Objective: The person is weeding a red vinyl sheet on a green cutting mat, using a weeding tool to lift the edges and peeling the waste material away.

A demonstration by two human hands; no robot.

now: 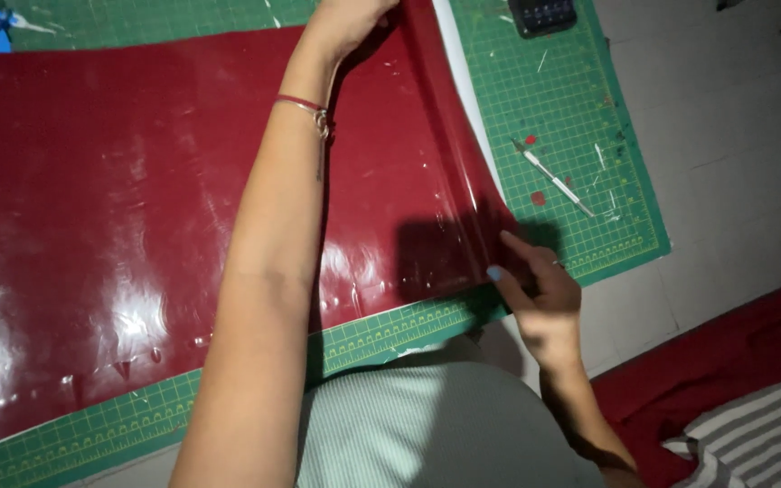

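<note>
A large glossy dark red vinyl sheet (119, 208) lies across a green cutting mat (580, 99). Its right edge curls upward, showing a white backing (463, 81). My left hand (345, 23) reaches to the far end of that raised edge and pinches it near the top of the view. My right hand (540, 289) holds the near corner of the same edge between thumb and fingers, close to the mat's front border. A thin red bracelet (305, 106) circles my left wrist.
A white-handled craft knife (558, 183) lies on the bare mat to the right, among small red scraps (537, 197). A dark device (542, 14) sits at the mat's far edge. White tiled floor lies to the right, with red and striped fabric (752, 434) at the bottom right.
</note>
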